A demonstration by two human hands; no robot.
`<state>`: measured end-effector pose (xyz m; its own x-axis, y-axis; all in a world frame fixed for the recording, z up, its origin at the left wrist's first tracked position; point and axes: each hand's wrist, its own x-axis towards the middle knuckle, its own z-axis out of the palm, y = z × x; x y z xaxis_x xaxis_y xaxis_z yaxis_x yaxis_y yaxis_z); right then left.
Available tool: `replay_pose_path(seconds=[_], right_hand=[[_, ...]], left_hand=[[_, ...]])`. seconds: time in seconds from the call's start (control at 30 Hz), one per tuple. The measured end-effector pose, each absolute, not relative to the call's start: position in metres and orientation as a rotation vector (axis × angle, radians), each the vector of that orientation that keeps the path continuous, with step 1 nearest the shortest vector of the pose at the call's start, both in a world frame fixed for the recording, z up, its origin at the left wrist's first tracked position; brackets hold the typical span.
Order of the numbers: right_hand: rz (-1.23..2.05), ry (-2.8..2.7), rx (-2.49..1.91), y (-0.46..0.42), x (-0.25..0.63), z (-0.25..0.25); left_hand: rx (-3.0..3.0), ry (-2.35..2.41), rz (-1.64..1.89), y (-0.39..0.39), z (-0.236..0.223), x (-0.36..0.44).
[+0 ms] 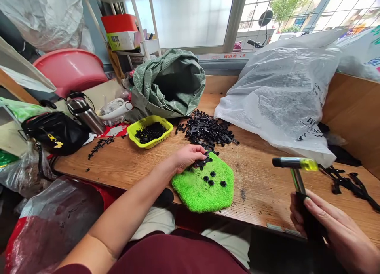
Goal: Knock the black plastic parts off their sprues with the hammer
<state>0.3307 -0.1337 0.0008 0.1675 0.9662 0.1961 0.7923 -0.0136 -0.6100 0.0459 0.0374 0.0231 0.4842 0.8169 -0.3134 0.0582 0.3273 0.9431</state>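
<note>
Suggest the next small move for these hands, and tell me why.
I'd probably settle the black part on the green cloth and move the fingertips of the left hand to the part's edge: they are bunched around it, while the right hand holds the hammer raised, off to the side.

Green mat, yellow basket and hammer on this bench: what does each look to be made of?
Green mat: fuzzy, matte textile, judging by its looped pile. Yellow basket: probably glossy molded plastic, with slotted sides. Hammer: shiny metal-looking head and neck; its translucent yellow tip looks like plastic, while the dark grip could be rubber or plastic.
</note>
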Motion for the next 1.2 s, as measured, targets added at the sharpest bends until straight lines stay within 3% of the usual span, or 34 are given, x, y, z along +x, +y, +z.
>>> replay_pose_path(seconds=[0.13, 0.23, 0.73, 1.2], right_hand=[[0.788, -1.537, -1.697, -0.137, 0.312, 0.007], [0.859, -1.497, -1.634, -0.138, 0.301, 0.006], [0.324, -2.022, -1.377, -0.108, 0.266, 0.016], [0.061, -2.130, -1.373, -0.102, 0.262, 0.018]], left_hand=[[1.185, 0.932, 0.527, 0.035, 0.019, 0.051], [1.183, 0.887, 0.484, 0.035, 0.014, 0.051], [1.273, 0.955, 0.434, 0.035, 0.012, 0.055], [1.259, 1.024, 0.456, 0.030, 0.017, 0.059]])
